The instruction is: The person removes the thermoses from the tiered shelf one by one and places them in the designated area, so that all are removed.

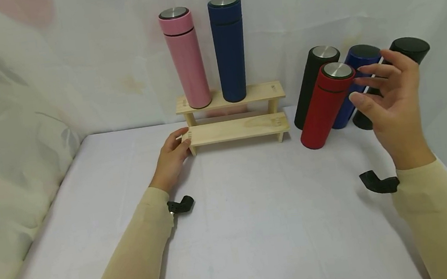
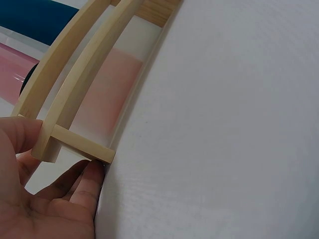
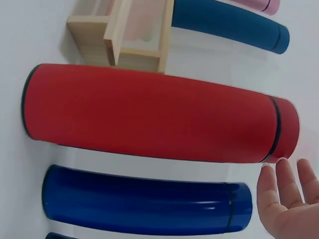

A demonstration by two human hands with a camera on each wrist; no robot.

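Observation:
My left hand [image 1: 170, 159] grips the left end of a two-step wooden rack [image 1: 239, 129]. In the left wrist view its thumb and fingers close around the end of the lower step by the leg. A pink vacuum flask [image 1: 187, 64] and a navy vacuum flask [image 1: 231, 53] stand upright on the upper step. Right of the rack, a red vacuum flask [image 1: 324, 108] with a silver-topped lid stands on the table. My right hand [image 1: 398, 102] is raised beside its lid, fingers spread and slightly bent, holding nothing. Its fingertips [image 3: 283, 164] come right at the lid's edge in the right wrist view.
Behind the red flask stand a black flask [image 1: 306, 91], a blue flask [image 3: 149, 200] and another dark flask [image 1: 363, 121] at the far right. A white cloth covers the table [image 1: 240, 231]. Floral-patterned curtains [image 1: 110, 55] hang behind and at the left.

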